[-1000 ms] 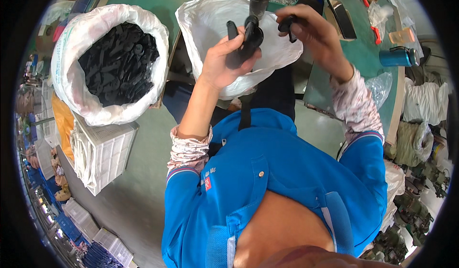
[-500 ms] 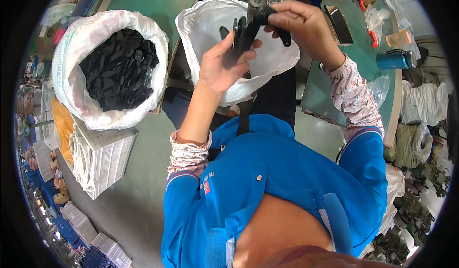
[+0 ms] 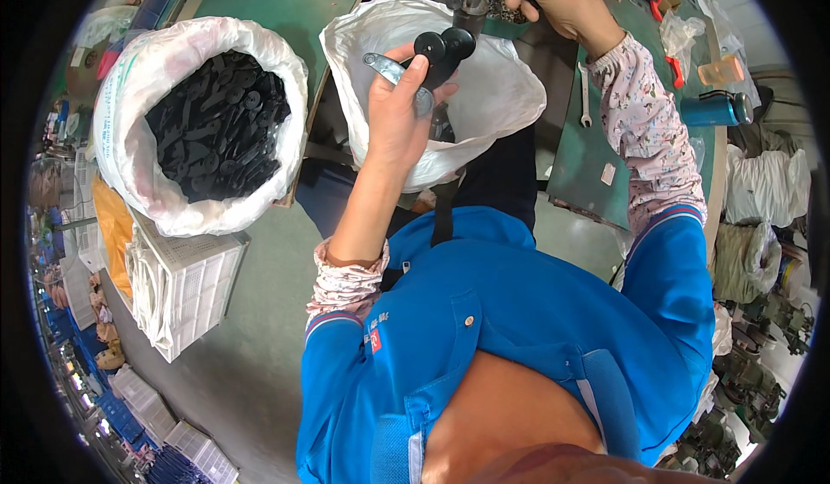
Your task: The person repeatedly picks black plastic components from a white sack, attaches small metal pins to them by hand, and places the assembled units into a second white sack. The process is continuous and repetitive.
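Observation:
My left hand (image 3: pixel 399 121) is closed around several black plastic parts (image 3: pixel 430 47) with round disc-shaped ends. One glossy part (image 3: pixel 386 67) catches the light and sticks out past the thumb. Up at the machine head, my right hand (image 3: pixel 558 0) has its fingers curled, with the fingertips at a dark, blurred plastic part (image 3: pixel 471 4); the top edge of the picture cuts off some of this. Beneath both hands gapes a white sack (image 3: pixel 354 30), with a few dark pieces low inside it.
A second white sack (image 3: pixel 117 138), full of black parts, stands at the left by a white plastic crate (image 3: pixel 199 294). On the green table (image 3: pixel 596 168) at the right are a wrench (image 3: pixel 584 95), a blue flask (image 3: pixel 713 110) and a red-handled tool (image 3: pixel 674 71). Small metal bits lie by the machine.
My right hand has moved up and slightly right toward the machine head, away from the left hand. The parts in my left hand have turned, showing their round ends. The wrench has come into view.

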Demonstrator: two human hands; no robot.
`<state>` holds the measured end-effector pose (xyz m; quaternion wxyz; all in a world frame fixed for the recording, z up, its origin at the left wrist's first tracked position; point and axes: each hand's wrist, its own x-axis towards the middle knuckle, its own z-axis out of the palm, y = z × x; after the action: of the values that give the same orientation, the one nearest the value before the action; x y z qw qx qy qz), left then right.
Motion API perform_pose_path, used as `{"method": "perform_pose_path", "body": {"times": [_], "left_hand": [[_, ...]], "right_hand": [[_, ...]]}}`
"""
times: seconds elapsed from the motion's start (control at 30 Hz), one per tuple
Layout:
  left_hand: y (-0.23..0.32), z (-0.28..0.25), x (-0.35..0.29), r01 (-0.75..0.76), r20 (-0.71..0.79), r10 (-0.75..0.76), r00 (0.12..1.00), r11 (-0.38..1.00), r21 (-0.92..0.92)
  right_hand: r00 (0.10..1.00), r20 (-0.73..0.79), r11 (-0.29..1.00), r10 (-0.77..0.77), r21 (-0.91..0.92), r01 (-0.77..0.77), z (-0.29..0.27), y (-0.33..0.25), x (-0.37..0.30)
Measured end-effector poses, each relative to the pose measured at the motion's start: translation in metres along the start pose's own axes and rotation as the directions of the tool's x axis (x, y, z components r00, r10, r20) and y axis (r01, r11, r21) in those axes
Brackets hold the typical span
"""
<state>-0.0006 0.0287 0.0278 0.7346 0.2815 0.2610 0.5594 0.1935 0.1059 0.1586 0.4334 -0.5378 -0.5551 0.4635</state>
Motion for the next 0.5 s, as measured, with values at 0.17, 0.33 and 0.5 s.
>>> {"method": "perform_pose_path", "body": {"times": [0.17, 0.33, 0.5], "left_hand": [[-0.001, 0.004, -0.002, -0.031, -0.057, 0.033, 0.998, 0.999, 0.04], [-0.011, 0.008, -0.004, 0.046, -0.005, -0.046, 0.999, 0.999, 0.014], [-0.016, -0.007, -0.001, 0.183, -0.028, -0.188, 0.982, 0.974, -0.136]], "right_hand": [[0.998, 0.067, 0.984, -0.023, 0.175, 0.011, 0.006, 0.059, -0.04], [0.968, 0.169, 0.977, -0.184, 0.135, 0.162, 0.041, 0.118, -0.088], [0.94, 0.139, 0.932, -0.313, 0.234, 0.276, 0.021, 0.094, -0.09]]}}
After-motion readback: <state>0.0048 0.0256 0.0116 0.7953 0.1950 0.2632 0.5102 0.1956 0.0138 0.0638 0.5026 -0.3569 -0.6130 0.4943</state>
